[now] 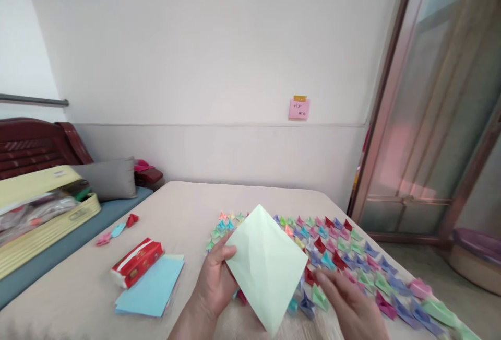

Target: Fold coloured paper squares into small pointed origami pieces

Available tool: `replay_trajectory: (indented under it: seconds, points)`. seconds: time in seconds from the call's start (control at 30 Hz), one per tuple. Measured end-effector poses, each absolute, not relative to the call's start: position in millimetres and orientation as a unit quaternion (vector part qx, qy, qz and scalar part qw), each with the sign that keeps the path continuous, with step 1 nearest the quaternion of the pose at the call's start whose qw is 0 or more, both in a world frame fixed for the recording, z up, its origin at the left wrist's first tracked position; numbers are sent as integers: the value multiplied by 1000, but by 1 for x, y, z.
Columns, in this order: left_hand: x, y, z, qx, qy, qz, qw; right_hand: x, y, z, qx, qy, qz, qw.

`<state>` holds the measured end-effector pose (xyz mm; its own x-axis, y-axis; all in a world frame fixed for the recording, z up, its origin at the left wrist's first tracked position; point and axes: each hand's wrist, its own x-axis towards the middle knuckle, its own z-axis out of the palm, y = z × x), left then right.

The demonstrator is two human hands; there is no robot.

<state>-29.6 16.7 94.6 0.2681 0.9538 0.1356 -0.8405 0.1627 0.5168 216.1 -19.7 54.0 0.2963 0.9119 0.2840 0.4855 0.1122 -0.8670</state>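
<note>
My left hand (217, 277) is closed on a pale green square sheet of paper (266, 267), thumb on its front near the left corner. The sheet is tilted with one corner up, and faint creases run across it. Just off the sheet's right corner is my right hand (350, 298), slightly blurred, holding nothing that I can see, its fingers loosely stretched toward the paper. Behind and around both hands, many small folded paper pieces (327, 260) in several colours stand in rows on the pale-covered table (188, 204). The sheet hides some of them.
At left, a red tissue pack (139, 261) rests on a stack of light blue paper (152, 288). Three small folded pieces (118, 230) lie farther left. Beyond the table are a yellow box (47, 225), a grey pillow (111, 178) and a glass door (426, 120).
</note>
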Motion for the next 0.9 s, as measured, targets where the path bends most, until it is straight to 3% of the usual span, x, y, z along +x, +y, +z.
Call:
replay_trajectory:
  seconds: [0.17, 0.33, 0.47, 0.57, 0.77, 0.9]
  points:
    - [-40, 30, 63, 179, 178, 621, 742, 189, 24, 56, -589, -498, 294, 564]
    - [-45, 30, 52, 117, 270, 645, 705, 167, 25, 22, -575, -475, 392, 539]
    - [-41, 32, 61, 137, 301, 677, 658, 169, 18, 25, -578, -493, 386, 523]
    - [-34, 27, 67, 193, 303, 681, 638, 168, 15, 30, -554, -481, 449, 509]
    - [-7, 2, 65, 426, 399, 626, 518, 143, 7, 35, -320, -266, 733, 538]
    - [8, -3, 44, 614, 343, 501, 505, 140, 1, 44, -293, -224, 766, 527]
